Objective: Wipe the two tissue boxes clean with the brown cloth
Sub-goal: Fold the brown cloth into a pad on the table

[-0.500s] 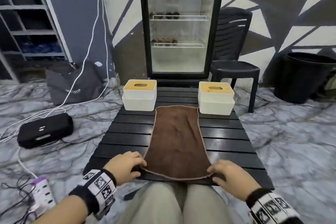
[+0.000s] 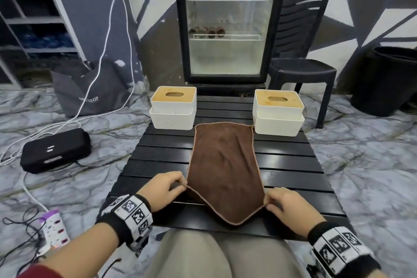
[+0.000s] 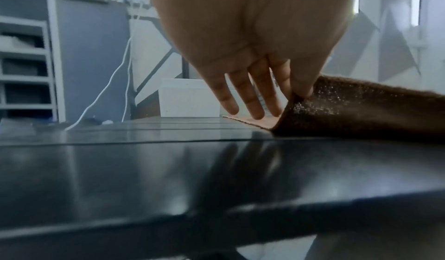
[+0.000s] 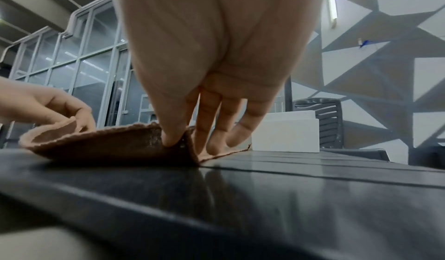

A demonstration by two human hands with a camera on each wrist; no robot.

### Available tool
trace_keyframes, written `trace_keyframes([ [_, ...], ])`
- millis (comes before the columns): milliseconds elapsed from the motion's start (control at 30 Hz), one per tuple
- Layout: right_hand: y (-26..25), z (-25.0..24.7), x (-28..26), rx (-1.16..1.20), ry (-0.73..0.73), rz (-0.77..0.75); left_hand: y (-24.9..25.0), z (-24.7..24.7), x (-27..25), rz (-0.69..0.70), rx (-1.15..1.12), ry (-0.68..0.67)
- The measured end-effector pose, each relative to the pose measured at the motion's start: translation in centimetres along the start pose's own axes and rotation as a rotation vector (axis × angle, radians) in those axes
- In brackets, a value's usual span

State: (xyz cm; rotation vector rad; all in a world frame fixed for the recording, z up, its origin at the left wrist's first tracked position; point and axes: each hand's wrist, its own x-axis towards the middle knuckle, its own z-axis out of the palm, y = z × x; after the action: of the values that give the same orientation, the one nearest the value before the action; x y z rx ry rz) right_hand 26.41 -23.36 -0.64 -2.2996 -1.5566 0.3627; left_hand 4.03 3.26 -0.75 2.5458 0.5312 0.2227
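Note:
A brown cloth point(image 2: 224, 165) lies lengthwise down the middle of the black slatted table point(image 2: 293, 165). My left hand point(image 2: 183, 184) pinches its near left corner, and my right hand point(image 2: 267, 202) pinches its near right corner. Both corners are lifted a little, so the near edge sags between them. In the left wrist view thumb and forefinger pinch the cloth point(image 3: 349, 108); the right wrist view shows the same on the cloth point(image 4: 115, 144). Two white tissue boxes with wooden lids stand at the far end: the left tissue box point(image 2: 173, 108) and the right tissue box point(image 2: 278, 113).
A glass-door fridge point(image 2: 228, 22) stands behind the table, with a black plastic chair point(image 2: 302, 61) to its right and a black bin point(image 2: 388, 79) further right. On the floor at left lie a black case point(image 2: 55, 150), a dark bag point(image 2: 90, 88) and white cables point(image 2: 101, 56).
Both hands have gone from resting at the cloth's near corners to pinching them and lifting them inward. The near edge now sags into a point. The boxes have not moved.

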Motion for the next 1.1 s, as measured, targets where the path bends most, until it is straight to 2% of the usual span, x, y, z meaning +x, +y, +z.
trace_keyframes([
  [100,-0.5,-1.0,0.3,0.189,0.105,0.031,0.6,-0.3,0.3,-0.076,-0.162,0.083],
  [300,-1.1,-3.2,0.4,0.334,0.195,0.087,1.6,-1.7,0.3,-0.084,-0.297,0.163],
  [433,-1.9,-5.4,-1.0,0.402,0.193,0.046,2.4,-3.2,-0.5,-0.113,-0.407,0.126],
  [567,-2.2,-7.3,-2.5,0.484,0.124,0.002,3.2,-5.0,-1.7,-0.137,-0.508,-0.003],
  [667,-2.0,-8.4,-1.9,0.524,0.149,0.006,3.5,-5.8,-1.2,-0.164,-0.535,-0.017],
  [833,-0.8,-8.6,2.2,0.464,0.206,0.073,2.8,-5.7,2.4,-0.242,-0.519,0.024],
  [1100,3.5,-7.1,12.2,0.335,0.265,0.251,-0.9,-4.5,11.5,-0.358,-0.272,0.065],
])
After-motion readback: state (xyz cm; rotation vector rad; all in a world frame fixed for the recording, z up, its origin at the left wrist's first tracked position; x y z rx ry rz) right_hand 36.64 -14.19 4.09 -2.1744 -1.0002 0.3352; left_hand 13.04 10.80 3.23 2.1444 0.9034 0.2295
